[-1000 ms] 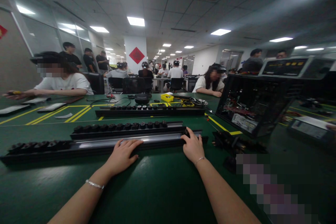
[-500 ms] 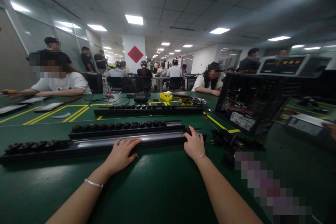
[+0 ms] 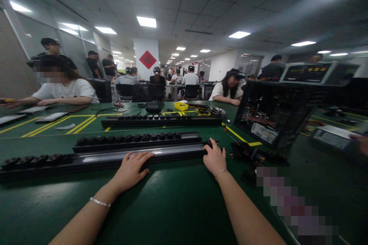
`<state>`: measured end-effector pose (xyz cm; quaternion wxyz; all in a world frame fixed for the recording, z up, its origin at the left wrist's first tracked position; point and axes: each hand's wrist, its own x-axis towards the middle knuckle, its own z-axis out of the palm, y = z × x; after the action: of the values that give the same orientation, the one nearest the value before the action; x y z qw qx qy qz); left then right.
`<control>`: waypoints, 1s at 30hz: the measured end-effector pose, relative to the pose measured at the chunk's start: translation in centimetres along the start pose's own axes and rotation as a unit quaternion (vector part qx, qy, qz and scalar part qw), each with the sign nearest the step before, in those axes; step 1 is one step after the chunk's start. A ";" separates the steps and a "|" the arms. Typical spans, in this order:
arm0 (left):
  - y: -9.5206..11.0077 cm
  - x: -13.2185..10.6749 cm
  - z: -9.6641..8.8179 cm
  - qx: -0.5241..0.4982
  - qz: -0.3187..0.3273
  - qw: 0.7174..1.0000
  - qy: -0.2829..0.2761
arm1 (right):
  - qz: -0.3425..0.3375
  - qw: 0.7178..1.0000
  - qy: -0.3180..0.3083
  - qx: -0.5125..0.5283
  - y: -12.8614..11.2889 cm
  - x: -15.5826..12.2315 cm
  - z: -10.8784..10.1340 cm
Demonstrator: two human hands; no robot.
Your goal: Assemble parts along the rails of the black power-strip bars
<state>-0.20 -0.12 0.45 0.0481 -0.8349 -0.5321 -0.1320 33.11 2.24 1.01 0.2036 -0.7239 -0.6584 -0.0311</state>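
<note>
A long black rail [image 3: 109, 155] with a shiny inner channel lies across the green table in front of me. Several small black round-topped parts [image 3: 37, 160] sit in its left end. My left hand [image 3: 133, 168] lies over the rail's near edge, fingers stretched out and thumb apart. At the right end of the rail, my right hand [image 3: 215, 159] has its fingers curled round a small black part [image 3: 209, 144], mostly hidden by the fingers. Just behind runs a second black rail [image 3: 189, 138], holding a row of similar parts.
A third filled rail [image 3: 161, 121] lies farther back, before a yellow tray [image 3: 181, 106]. An open computer case [image 3: 267, 115] and a dark cluster of parts [image 3: 250, 157] stand on the right. People sit across the table; another person's hand [image 3: 362, 141] shows at the right edge.
My right hand has shifted slightly right along the rail, its fingers still at the small black part. My left hand stays on the rail. The view has shifted a little.
</note>
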 end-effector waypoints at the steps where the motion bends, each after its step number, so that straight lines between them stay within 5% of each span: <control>1: 0.0 0.0 0.0 0.001 0.001 1.000 0.000 | 0.002 1.000 0.001 -0.002 0.0 0.0 0.0; 30: 0.0 0.0 -0.1 0.002 -0.001 1.000 0.001 | 0.089 0.996 0.016 -0.011 1.8 0.6 -0.2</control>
<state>-0.19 -0.18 0.51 0.0504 -0.8339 -0.5336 -0.1314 34.93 2.66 0.94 0.2079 -0.7813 -0.5877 -0.0314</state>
